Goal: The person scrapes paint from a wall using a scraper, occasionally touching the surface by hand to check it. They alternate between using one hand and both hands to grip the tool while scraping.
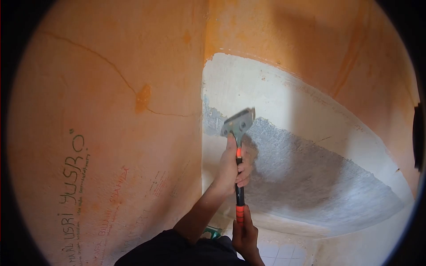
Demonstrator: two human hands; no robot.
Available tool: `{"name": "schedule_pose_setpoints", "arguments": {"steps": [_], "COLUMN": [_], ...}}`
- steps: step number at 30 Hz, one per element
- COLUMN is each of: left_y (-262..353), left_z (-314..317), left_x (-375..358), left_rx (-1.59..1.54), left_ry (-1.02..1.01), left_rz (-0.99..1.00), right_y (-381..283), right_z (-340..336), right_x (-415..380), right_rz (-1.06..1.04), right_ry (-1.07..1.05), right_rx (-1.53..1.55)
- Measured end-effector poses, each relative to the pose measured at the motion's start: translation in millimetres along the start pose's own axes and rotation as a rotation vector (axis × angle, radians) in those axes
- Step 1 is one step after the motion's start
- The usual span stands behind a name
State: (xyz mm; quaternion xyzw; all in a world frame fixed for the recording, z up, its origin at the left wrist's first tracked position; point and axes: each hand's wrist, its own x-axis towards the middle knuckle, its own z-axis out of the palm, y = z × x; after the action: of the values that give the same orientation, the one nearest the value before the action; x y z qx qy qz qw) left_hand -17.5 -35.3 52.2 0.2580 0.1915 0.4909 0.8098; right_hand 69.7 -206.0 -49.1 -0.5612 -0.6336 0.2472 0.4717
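A long-handled wall scraper [239, 122] has a grey metal head and a black and red handle. Its blade edge meets the wall near the border between the white layer [253, 84] and the rough grey patch [306, 164]. High on the handle, close to the head, my left hand [230, 166] is closed, thumb pointing up toward the head. My right hand [245, 234] grips the red lower end of the same handle. The palm-side fingers of both hands are partly hidden.
To the left, an orange wall [111, 111] bears a crack, a chipped spot and handwriting; it meets the scraped wall at a vertical corner. White floor tiles [279, 252] show below, and a green object [212, 232] sits partly hidden behind my arm.
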Motion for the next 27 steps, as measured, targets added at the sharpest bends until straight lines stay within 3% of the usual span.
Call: {"name": "schedule_pose_setpoints", "arguments": {"steps": [7, 9, 12, 16, 18, 22, 24, 27], "left_y": [13.4, 7.6, 23.2, 18.5, 10.1, 23.2, 14.3, 19.8], "left_z": [2.5, 1.6, 6.0, 2.6, 1.4, 2.8, 1.9, 3.5], "left_x": [1.4, -2.2, 2.6, -2.6, -3.2, -2.0, -1.6, 0.7], "left_rx": [0.014, 0.034, -0.020, -0.007, 0.038, 0.060, 0.021, -0.035], "left_ry": [-0.076, 0.049, -0.064, 0.010, -0.003, -0.091, -0.029, -0.011], "left_rz": [0.087, -0.011, 0.078, 0.000, -0.066, 0.021, -0.019, -0.031], "right_y": [-7.0, -10.7, -23.4, -8.0, -6.5, -6.6, -9.4, -8.0], "right_z": [3.6, 0.3, -4.4, 3.6, 1.1, -1.4, -2.6, -4.5], "right_x": [10.7, 4.7, 18.8, 8.1, 0.6, 6.9, 1.5, 11.1], "right_rz": [-0.131, 0.064, -0.001, -0.100, 0.041, -0.054, 0.064, -0.065], "right_ry": [0.029, -0.035, -0.018, -0.016, -0.040, -0.042, -0.053, -0.074], "right_rx": [0.006, 0.059, 0.038, -0.025, 0.034, 0.001, 0.033, 0.013]}}
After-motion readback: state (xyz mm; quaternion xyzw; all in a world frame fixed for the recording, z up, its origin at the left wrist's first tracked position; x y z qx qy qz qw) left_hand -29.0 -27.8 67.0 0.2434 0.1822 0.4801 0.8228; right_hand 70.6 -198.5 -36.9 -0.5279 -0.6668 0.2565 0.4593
